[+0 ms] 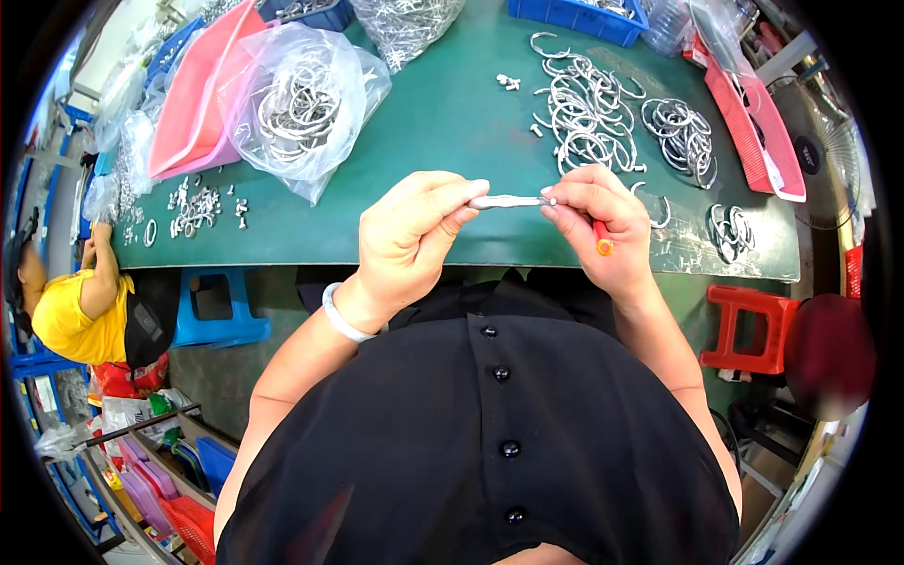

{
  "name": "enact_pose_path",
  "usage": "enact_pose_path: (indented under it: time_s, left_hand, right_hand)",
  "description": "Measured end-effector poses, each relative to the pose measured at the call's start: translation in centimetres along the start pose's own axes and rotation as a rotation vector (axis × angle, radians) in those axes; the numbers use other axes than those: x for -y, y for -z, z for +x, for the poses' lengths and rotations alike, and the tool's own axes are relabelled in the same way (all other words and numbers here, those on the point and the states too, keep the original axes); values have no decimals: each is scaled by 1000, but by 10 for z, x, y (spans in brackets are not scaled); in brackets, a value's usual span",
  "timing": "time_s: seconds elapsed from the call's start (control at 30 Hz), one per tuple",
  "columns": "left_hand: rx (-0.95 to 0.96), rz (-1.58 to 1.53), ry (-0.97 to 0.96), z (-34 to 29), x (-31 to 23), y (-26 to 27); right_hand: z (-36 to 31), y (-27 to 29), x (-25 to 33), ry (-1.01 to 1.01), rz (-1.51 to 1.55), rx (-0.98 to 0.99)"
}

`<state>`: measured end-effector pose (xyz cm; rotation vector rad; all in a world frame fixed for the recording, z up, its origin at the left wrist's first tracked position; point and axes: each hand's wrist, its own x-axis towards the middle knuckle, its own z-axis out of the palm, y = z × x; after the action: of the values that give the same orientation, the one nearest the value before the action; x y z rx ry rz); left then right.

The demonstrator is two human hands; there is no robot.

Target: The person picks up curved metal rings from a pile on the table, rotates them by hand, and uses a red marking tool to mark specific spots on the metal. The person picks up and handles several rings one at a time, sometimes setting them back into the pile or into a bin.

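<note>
Over the near edge of the green table, a slim silver metal piece spans the gap between my hands; whether it is a ring seen edge-on, I cannot tell. My left hand pinches one end between thumb and fingers. The other end sits in the fingertips of my right hand, by a small silver fitting there. A red, orange-ended tool handle also pokes out of my right hand; its working end is hidden. Beyond that hand lies a heap of silver metal rings, with a second heap of rings beside it.
A clear bag of rings stands left of a pink basket on the green table. Small metal fittings lie nearby. Blue bins sit at the back. A person in yellow is at far left; a red stool stands right.
</note>
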<state>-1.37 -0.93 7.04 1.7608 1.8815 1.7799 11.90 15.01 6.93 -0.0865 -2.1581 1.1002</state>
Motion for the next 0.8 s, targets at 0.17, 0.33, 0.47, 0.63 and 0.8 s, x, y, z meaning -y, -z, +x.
enact_pose_path:
  time_s: [0.17, 0.33, 0.47, 0.63, 0.8]
  left_hand:
    - [4, 11, -13, 0, 3, 0]
    - [-9, -141, 188, -6, 4, -2]
    - [-49, -585, 601, -4, 2, -3]
    - [-90, -828, 841, 3, 2, 4]
    - [-87, -909, 872, 1, 5, 6]
  right_hand:
    - [0, -4, -4, -62, 88, -11]
    - [0, -1, -10, -97, 125, 34]
    - [1, -5, -7, -386, 365, 58]
    - [14, -5, -6, -668, 555, 144]
    - [18, -8, -7, -750, 662, 129]
